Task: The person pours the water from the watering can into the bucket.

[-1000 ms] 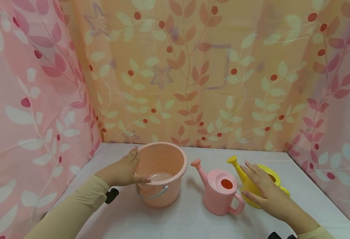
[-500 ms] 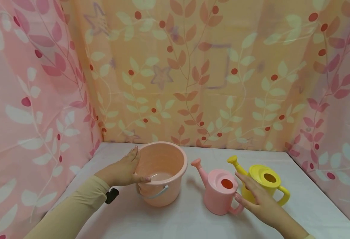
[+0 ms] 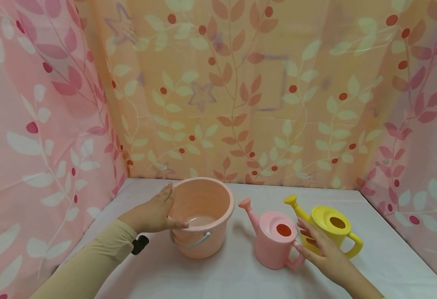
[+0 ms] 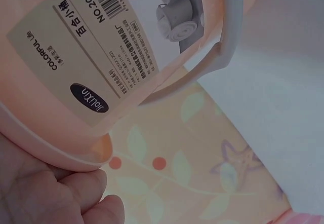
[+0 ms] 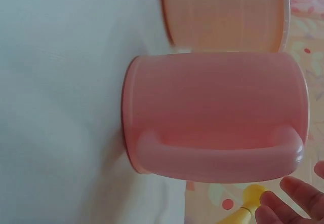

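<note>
A peach plastic bucket [image 3: 203, 241] stands upright, its mouth tilted toward me in the head view. My left hand [image 3: 151, 214] rests on its left rim, fingers extended and thumb lying over the near edge. The left wrist view shows fingertips [image 4: 86, 191] at the rim, beside the label [image 4: 96, 46]. To the bucket's right stands a pink watering can [image 3: 272, 249]. My right hand [image 3: 326, 253] is at its handle [image 5: 217, 163], fingers mostly straight; whether they touch the handle I cannot tell. Behind this hand is a yellow watering can [image 3: 330, 224], partly covered.
All three vessels stand on a white-covered table [image 3: 147, 274]. Flower-printed cloth [image 3: 240, 83] hangs behind, with pink cloth panels along the left [image 3: 54, 145] and right sides. The bucket's grey-blue bail handle [image 3: 197, 242] hangs down in front.
My right hand has moved left from over the yellow watering can to the pink one's handle, uncovering more of the yellow can. The left hand and bucket have stayed in place.
</note>
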Demonstrator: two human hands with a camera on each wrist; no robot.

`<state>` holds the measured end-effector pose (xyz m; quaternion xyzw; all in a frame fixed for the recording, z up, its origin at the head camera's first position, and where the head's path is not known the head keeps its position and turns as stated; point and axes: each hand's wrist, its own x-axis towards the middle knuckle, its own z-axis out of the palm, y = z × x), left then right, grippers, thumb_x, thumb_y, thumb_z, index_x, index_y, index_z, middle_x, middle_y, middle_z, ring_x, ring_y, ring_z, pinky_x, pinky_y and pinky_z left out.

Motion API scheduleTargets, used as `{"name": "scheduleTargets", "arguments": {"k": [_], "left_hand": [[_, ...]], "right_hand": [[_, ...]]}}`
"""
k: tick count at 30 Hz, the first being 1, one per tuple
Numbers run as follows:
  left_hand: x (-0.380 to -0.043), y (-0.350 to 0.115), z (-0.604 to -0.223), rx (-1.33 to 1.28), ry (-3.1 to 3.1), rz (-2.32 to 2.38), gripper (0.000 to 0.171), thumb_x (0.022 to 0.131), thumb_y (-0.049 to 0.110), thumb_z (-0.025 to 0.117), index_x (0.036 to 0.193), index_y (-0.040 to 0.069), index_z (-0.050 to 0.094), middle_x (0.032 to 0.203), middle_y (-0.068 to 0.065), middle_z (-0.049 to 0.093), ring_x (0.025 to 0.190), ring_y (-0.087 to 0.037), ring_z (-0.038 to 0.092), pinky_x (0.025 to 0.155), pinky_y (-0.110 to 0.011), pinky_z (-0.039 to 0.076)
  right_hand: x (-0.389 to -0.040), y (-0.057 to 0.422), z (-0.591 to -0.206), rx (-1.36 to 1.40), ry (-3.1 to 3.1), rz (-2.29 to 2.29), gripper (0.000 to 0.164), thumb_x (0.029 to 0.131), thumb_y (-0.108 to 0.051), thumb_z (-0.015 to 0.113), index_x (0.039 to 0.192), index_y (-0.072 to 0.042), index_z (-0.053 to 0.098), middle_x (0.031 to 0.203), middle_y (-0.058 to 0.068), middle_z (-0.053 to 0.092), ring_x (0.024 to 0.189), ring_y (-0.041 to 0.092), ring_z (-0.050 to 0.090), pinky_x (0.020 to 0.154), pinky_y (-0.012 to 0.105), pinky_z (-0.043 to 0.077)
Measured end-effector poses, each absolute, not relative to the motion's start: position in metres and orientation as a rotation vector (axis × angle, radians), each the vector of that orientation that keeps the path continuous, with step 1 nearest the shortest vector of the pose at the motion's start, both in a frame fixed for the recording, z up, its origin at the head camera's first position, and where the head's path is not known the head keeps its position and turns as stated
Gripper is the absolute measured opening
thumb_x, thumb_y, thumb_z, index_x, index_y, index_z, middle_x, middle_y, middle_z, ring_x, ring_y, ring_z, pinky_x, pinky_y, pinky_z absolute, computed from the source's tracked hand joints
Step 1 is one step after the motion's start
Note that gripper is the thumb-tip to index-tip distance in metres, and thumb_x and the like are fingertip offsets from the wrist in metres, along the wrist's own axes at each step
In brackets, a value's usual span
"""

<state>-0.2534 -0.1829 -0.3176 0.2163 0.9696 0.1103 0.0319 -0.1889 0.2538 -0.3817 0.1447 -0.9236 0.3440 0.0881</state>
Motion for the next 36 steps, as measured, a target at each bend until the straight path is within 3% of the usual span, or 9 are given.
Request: {"name": "scheduleTargets", "arguments": {"k": [6, 11, 19, 29, 36], "left_hand": [[-0.254, -0.183, -0.319, 0.662, 2.984, 0.352, 0.117, 0.072, 0.073, 0.051, 0.141, -0.011, 0.010, 0.149, -0.025, -0.002, 0.137, -0.038, 0.003, 0.109, -0.051, 0.014], [-0.253, -0.183, -0.318, 0.677, 2.993, 0.343, 0.115, 0.074, 0.072, 0.052, 0.141, -0.012, 0.010, 0.149, -0.026, -0.001, 0.137, -0.038, 0.004, 0.108, -0.052, 0.014], [-0.253, -0.183, -0.316, 0.690, 2.997, 0.360, 0.113, 0.076, 0.067, 0.055, 0.140, -0.013, 0.010, 0.148, -0.028, -0.001, 0.137, -0.040, 0.004, 0.108, -0.053, 0.013], [-0.253, -0.183, -0.317, 0.661, 2.990, 0.358, 0.117, 0.072, 0.073, 0.052, 0.141, -0.012, 0.011, 0.149, -0.027, 0.000, 0.137, -0.038, 0.004, 0.109, -0.051, 0.014], [-0.251, -0.183, -0.318, 0.667, 2.989, 0.358, 0.118, 0.072, 0.074, 0.052, 0.141, -0.012, 0.010, 0.149, -0.027, 0.000, 0.137, -0.039, 0.004, 0.109, -0.051, 0.014]], "right_hand": [[-0.190, 0.255, -0.390, 0.333, -2.773, 1.222, 0.060, 0.087, -0.036, 0.061, 0.138, -0.016, 0.037, 0.125, 0.008, 0.053, 0.106, 0.022, 0.056, 0.084, 0.029, 0.049], [-0.192, 0.255, -0.395, 0.222, -2.818, 1.335, 0.061, 0.086, -0.036, 0.062, 0.138, -0.020, 0.036, 0.125, 0.008, 0.053, 0.096, 0.013, 0.057, 0.077, 0.019, 0.049], [-0.196, 0.254, -0.402, 0.105, -2.807, 1.529, 0.070, 0.084, -0.031, 0.066, 0.139, -0.017, 0.026, 0.118, 0.012, 0.051, 0.091, 0.018, 0.056, 0.073, 0.024, 0.051], [-0.195, 0.247, -0.416, 0.062, -2.777, 1.570, 0.031, 0.086, -0.028, 0.063, 0.099, -0.002, 0.052, 0.085, 0.006, 0.058, 0.077, 0.015, 0.054, 0.068, 0.023, 0.049], [-0.196, 0.246, -0.427, 0.243, -2.742, 1.794, 0.035, 0.096, -0.028, 0.047, 0.095, 0.006, 0.050, 0.083, 0.009, 0.055, 0.078, 0.015, 0.052, 0.071, 0.026, 0.046]]}}
